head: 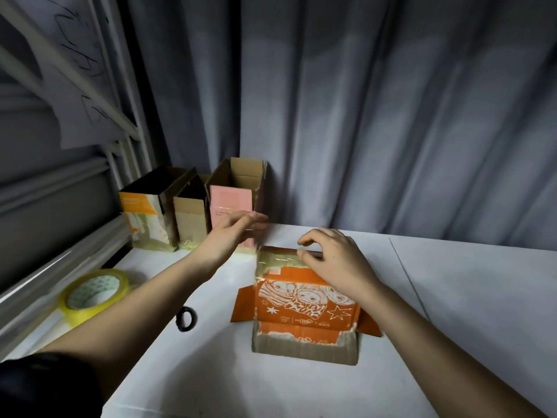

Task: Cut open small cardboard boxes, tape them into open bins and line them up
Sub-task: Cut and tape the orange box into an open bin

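Right hand (334,260) first: its grip is loosely curled, thumb and forefinger pinching at the far top edge of the orange printed cardboard box (304,306), right where a glossy strip of clear tape (283,259) crosses the taped end. Whether the pinch actually has the tape between the tips is too fine to tell. The left hand (232,236) is blurred and open, fingers spread and holding nothing, just beyond the box's far left corner and in front of the pink-fronted open cardboard bin (233,206).

The orange box lies on its side in the middle of the pale worktop (452,312), side flaps splayed out, a torn brown flap facing the camera.

My read: this is the taping step, smoothing or tearing off the strip on the base. To do it well, press the tape down from the middle outward so no bubbles stay, wrap the ends firmly round the corners, and steady the box with the free hand so it doesn't skid.

Further out, the yellow roll of packing tape (93,294) sits near the left edge, and a small black ring-shaped object (185,318) lies between it and the box; I can't tell what it is. At the back left, three finished bins stand touching in a row: the orange-and-white open cardboard bin (144,212), a plain brown open cardboard bin (191,212), then the pink one. This box looks destined for the spot to its right.
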